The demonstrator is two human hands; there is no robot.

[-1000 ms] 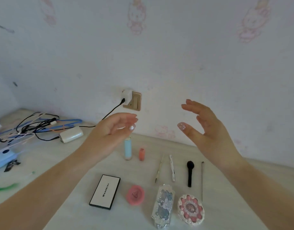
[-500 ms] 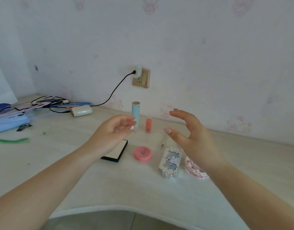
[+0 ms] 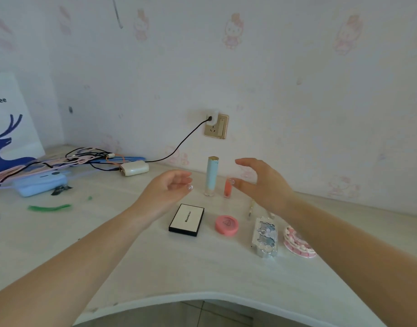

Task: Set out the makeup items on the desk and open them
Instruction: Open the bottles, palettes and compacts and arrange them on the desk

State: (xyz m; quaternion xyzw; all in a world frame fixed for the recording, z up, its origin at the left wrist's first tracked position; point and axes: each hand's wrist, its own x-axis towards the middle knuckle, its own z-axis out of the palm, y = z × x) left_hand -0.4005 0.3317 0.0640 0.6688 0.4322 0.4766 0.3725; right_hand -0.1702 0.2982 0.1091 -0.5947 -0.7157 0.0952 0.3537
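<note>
Pale desk (image 3: pixel 202 267) against cartoon-print wallpaper, socket (image 3: pixel 216 126) above the far edge. Compared with a second ago, both forearms lower and farther out over the desk, camera pulled back; nothing picked up, so opening judged not yet begun. Left hand (image 3: pixel 166 193) loosely curled, empty, above the white palette with black rim (image 3: pixel 187 220). Right hand (image 3: pixel 264 182) spread, empty, just beside the coral lip tube (image 3: pixel 227 188) and the upright pale-blue tube (image 3: pixel 211 177) near the far edge. Closer in: pink round compact (image 3: pixel 227 225), silver embossed case (image 3: pixel 265 239), pink-and-white scalloped compact (image 3: pixel 297 244), all shut. Brushes mostly hidden behind the right wrist, only one pale stick (image 3: pixel 250 208) showing. Cables (image 3: pixel 61 159) and blue pouch (image 3: pixel 41 184) toward the left edge, blurred.
</note>
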